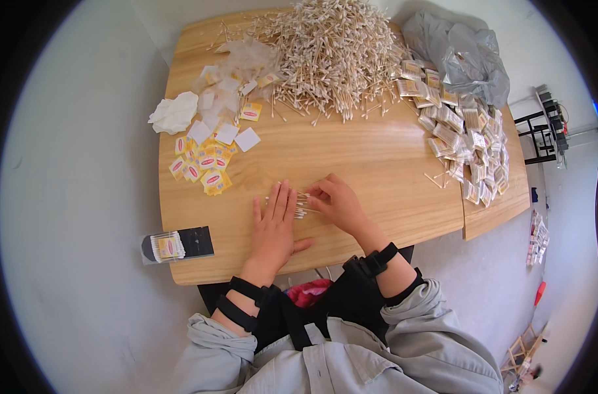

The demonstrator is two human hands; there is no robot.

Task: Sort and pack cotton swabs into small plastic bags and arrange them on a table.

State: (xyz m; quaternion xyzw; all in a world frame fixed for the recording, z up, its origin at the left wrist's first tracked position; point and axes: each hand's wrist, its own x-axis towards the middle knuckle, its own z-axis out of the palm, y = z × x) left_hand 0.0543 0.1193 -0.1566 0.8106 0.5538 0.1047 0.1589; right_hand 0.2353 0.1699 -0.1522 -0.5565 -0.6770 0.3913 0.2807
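A few cotton swabs [301,213] lie on the table between my hands, near its front edge. My left hand [273,230] rests flat over their left ends, its fingers stretched out and the thumb apart. From the right, my right hand [340,202] reaches in with bent fingers, pinching at the swabs' right ends; the fingertips are partly hidden. Beyond the hands rises a big heap of loose cotton swabs [338,59]. Small yellow-and-white cards [207,161] lie scattered to the left.
Many filled clear swab packs [469,141] are piled at the right, below a grey plastic bag [460,56]. Clear plastic sleeves [246,58] and a crumpled white cloth [174,111] sit far left. At the left edge, a black holder [196,242] carries a swab pack [168,247].
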